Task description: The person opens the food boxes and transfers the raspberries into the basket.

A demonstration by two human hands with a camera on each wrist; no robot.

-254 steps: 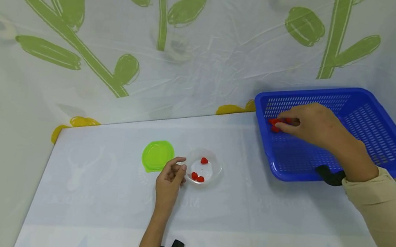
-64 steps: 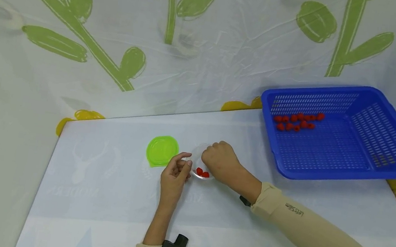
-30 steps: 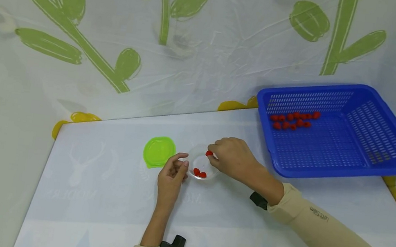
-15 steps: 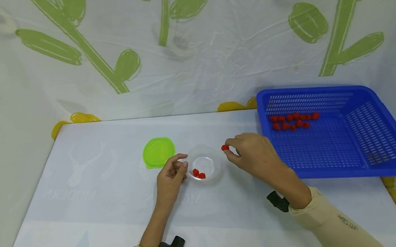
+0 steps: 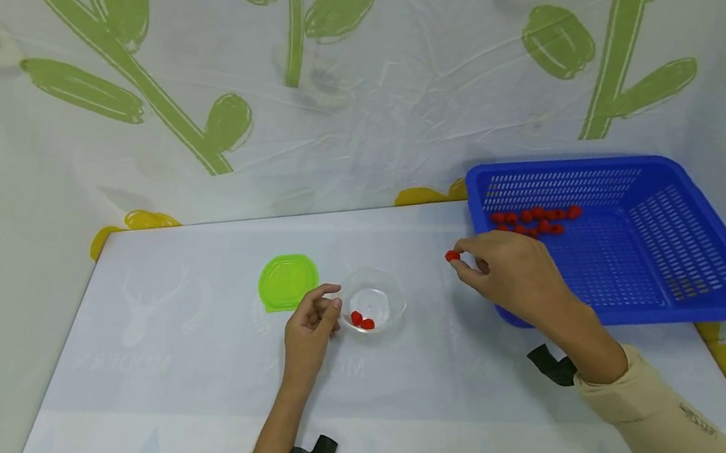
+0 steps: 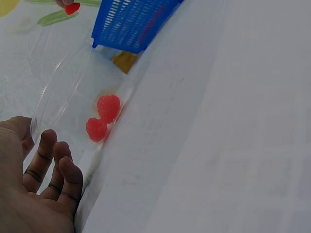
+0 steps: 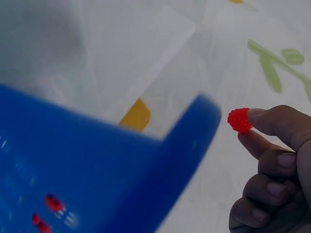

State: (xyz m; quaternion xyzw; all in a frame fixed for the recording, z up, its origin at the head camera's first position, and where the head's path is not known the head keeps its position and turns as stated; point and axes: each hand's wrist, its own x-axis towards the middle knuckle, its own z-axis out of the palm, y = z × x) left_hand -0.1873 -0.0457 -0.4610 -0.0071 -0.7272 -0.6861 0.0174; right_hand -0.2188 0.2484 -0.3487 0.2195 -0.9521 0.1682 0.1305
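My right hand (image 5: 514,271) pinches a red raspberry (image 5: 452,256) between thumb and index finger, just left of the blue basket's (image 5: 671,317) near left corner. In the right wrist view this raspberry (image 7: 239,120) is held at the fingertips, outside the basket wall. Two raspberries (image 5: 363,321) lie in a clear round bowl (image 5: 396,310) on the table. At the bowl's left rim, my left hand (image 5: 309,329) holds the edge with thumb and index finger; its other fingers curl beside the bowl wall in the left wrist view. Several more raspberries (image 5: 574,212) lie inside the basket along its far left side.
A bright green lid (image 5: 288,282) lies flat just left of the bowl. The white-covered table (image 5: 181,378) meets a leaf-patterned wall covering (image 5: 375,130) at the back. The basket's raised rim stands at the table's far right.
Three raspberries were in the bowl earlier; two are there now. My right hand has lifted one out and carried it rightward to the basket's side. The left hand stays at the bowl.
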